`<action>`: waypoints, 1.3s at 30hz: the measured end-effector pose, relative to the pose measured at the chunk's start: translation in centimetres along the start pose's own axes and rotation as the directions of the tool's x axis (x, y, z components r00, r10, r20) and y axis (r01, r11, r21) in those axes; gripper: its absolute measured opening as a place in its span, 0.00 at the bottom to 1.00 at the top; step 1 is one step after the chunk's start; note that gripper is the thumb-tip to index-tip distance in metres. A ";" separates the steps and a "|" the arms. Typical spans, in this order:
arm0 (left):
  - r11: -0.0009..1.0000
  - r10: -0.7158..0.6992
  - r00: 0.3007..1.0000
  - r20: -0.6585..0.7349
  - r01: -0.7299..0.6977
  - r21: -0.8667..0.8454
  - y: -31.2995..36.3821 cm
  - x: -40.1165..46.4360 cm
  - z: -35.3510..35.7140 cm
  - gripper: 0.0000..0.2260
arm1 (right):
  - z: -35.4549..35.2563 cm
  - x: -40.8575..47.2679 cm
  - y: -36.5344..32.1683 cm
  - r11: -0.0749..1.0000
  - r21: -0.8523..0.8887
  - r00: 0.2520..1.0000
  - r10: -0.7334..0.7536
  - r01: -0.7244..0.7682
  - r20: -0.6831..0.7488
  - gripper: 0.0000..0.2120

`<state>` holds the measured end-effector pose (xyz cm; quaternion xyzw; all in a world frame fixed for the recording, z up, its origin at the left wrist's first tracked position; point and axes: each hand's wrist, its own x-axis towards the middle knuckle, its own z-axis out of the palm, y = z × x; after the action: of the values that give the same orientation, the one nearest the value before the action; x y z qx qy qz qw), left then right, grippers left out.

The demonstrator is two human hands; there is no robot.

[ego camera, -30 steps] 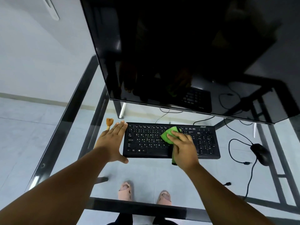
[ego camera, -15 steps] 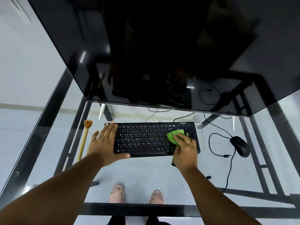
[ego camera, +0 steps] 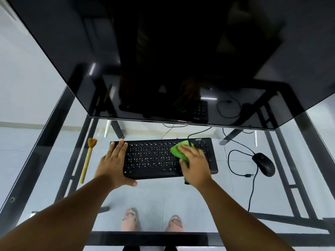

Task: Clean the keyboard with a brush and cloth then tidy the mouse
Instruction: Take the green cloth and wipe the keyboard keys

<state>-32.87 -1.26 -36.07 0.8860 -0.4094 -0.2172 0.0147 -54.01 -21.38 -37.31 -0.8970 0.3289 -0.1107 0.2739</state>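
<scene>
A black keyboard (ego camera: 163,157) is wiped with a green cloth (ego camera: 178,151) on a glass counter (ego camera: 226,192).

The keyboard is laid with its long axis left to right, its key rows facing the person, below the dark monitor (ego camera: 172,57) that overhangs the scene. The left hand (ego camera: 113,164) is laid flat with its grip spread over the keyboard's left end; the right hand (ego camera: 194,164) is pressed on the cloth at the right end, fingers closed over it. A wooden brush (ego camera: 88,160) is set just left, bristles pointing away. The wired mouse (ego camera: 263,163) is seen well apart to the right, its cable (ego camera: 231,164) looped between it and the keyboard.
</scene>
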 end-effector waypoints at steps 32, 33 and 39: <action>0.353 -0.064 0.997 0.039 0.059 -0.934 6.6 -0.4 -1.8 0.24 | -5.5 2.7 -0.4 0.552 0.726 0.912 0.235 -0.410 0.337 0.20; 0.320 -0.002 0.997 0.078 0.075 -0.944 7.2 -0.4 -2.1 0.26 | -5.7 2.7 -0.5 0.510 0.761 0.916 0.210 -0.401 0.342 0.20; 0.200 0.235 0.959 0.162 0.115 -0.973 9.6 0.4 -2.9 0.23 | -7.1 3.1 -2.5 0.308 0.879 0.930 0.070 -0.363 0.360 0.21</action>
<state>-38.35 -8.36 -31.62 0.6198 -0.2118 -0.5461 0.5223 -53.05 -24.76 -30.04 -0.5291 0.2860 -0.1247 0.7891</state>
